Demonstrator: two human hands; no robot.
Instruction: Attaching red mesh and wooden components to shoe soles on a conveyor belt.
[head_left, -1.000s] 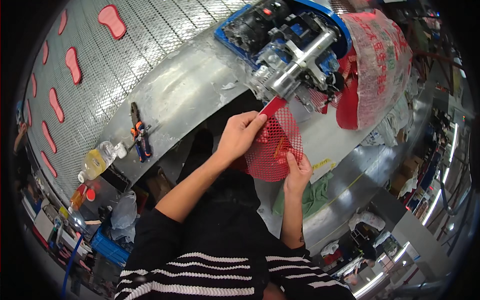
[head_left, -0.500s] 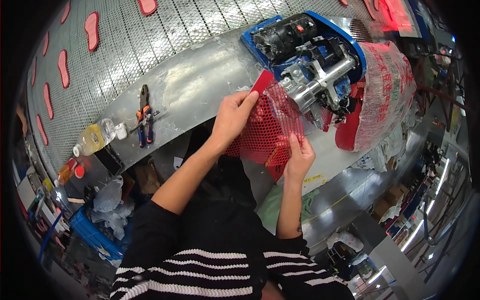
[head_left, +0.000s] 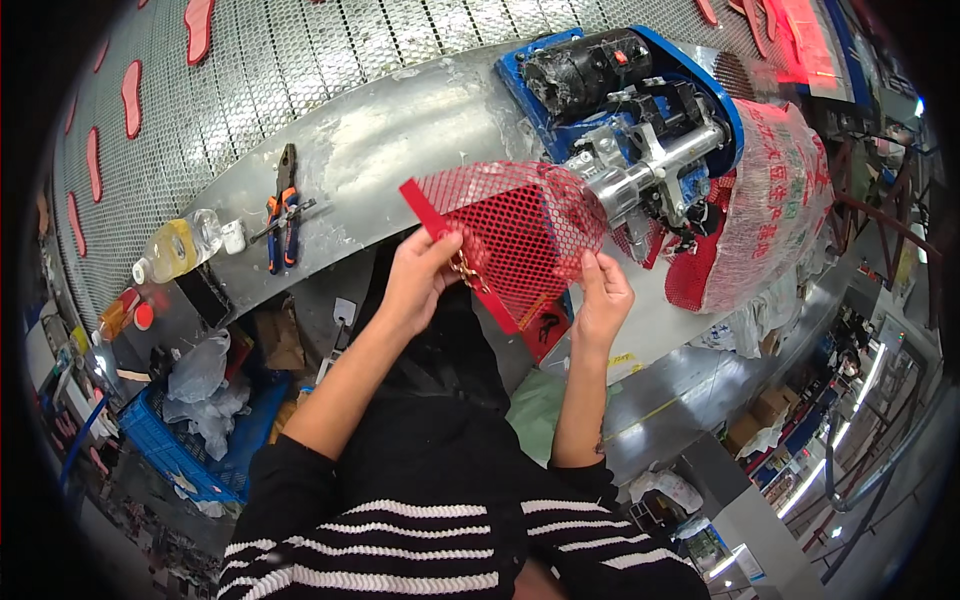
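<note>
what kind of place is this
Probably a factory packing station: a perforated metal conveyor carries red pieces, and both hands hold a red mesh bag at a blue-framed machine.

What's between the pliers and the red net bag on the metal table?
Bare metal table in the head view: nothing lies between the pliers and the red net bag.

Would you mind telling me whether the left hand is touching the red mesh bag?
Touching. The head view shows the left hand pinching the near edge of the red mesh bag, fingers overlapping the netting.
</note>
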